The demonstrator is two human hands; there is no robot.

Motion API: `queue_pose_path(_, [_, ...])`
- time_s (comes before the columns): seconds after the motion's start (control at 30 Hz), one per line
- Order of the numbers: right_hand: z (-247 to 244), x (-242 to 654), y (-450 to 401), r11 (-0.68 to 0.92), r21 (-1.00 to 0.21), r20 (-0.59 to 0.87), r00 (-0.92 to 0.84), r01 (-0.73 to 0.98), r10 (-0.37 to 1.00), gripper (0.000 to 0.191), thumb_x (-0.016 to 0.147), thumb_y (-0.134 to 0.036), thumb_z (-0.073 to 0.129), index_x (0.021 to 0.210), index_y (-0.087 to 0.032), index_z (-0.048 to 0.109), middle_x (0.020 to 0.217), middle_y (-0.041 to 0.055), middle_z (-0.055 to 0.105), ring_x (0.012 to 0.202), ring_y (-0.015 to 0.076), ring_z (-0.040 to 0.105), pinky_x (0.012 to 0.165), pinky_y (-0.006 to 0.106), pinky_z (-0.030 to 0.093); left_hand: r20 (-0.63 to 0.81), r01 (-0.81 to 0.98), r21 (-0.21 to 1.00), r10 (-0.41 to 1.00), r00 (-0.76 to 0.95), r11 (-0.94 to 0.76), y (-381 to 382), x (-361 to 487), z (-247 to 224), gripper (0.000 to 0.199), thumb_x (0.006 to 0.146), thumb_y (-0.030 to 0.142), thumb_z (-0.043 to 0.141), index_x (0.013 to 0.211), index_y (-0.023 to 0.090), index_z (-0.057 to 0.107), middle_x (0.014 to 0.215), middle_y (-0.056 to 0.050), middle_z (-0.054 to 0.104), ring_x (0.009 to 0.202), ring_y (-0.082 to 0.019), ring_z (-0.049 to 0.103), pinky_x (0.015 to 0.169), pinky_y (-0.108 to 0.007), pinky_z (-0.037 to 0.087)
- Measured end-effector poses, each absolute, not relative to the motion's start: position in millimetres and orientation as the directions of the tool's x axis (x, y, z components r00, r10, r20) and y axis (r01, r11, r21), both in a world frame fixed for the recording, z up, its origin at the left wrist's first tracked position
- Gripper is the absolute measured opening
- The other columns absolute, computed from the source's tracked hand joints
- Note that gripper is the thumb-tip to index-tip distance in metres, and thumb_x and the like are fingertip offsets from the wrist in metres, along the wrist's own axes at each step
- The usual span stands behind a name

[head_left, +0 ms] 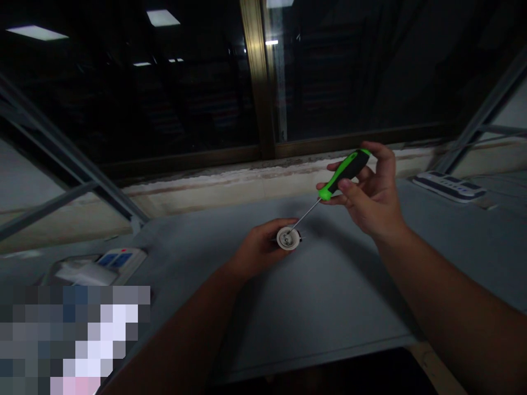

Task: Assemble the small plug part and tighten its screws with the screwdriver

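Note:
My left hand (259,245) is closed around a small white round fitting (295,241), its open face turned up toward me. Inside its rim are small dark spots, like screws or holes, and thin bits of metal stick out at its side. The exact kind of fitting is not clear. My right hand (376,197) grips a screwdriver (343,174) by its green and black handle. The thin metal shaft slants down to the left, and its tip reaches into the fitting's open face. Whether it sits in a screw cannot be made out.
Both hands are above a grey table (329,307). On the left lies a power strip (123,260) with a pale plug or adapter; another power strip (448,186) lies at the right. Grey metal frames (82,164) rise at both sides. Behind is a dark window (173,99).

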State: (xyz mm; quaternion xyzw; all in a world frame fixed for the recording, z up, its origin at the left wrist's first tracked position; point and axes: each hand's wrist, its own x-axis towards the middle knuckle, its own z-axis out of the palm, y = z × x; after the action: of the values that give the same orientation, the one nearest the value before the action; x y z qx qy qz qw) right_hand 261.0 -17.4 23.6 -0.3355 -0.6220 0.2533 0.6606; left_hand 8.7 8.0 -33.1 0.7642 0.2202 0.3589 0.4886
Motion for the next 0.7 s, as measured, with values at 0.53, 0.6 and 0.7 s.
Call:
queue_pose_path(0.53, [27,242,-41,0.743,-0.663,0.745,-0.017,0.092,0.666,0.054,0.086,-0.045,0.074,0.123,-0.038,0.035,0.129,0.0058,0.064,0.108,0.0261,0.073,0.085,0.045,0.068,0.327,0.077,0.878,0.710,0.623,-0.472,7,9,-32,0.042,0.082,0.027,0.079,0.122,0.020,0.071,0.115,-0.012,0.073,0.104,-0.027,0.070,0.092,-0.040,0.055])
queue_pose_path(0.6, [26,241,-44,0.762,-0.640,0.761,-0.052,0.100,0.646,0.052,0.087,-0.043,0.074,0.123,-0.039,0.036,0.130,0.0047,0.064,0.105,0.0249,0.074,0.083,0.044,0.067,0.346,0.083,0.865,0.706,0.618,-0.496,7,8,-31,0.041,0.082,0.027,0.079,0.122,0.020,0.071,0.116,-0.013,0.073,0.105,-0.027,0.070,0.092,-0.039,0.055])
queue_pose_path(0.7, [23,241,-43,0.786,-0.609,0.783,-0.081,0.110,0.617,0.050,0.087,-0.040,0.073,0.124,-0.039,0.038,0.128,0.0043,0.065,0.102,0.0243,0.075,0.082,0.045,0.067,0.377,0.107,0.822,0.675,0.634,-0.559,7,8,-29,0.037,0.084,0.028,0.077,0.121,0.020,0.071,0.115,-0.013,0.072,0.103,-0.026,0.070,0.088,-0.036,0.056])
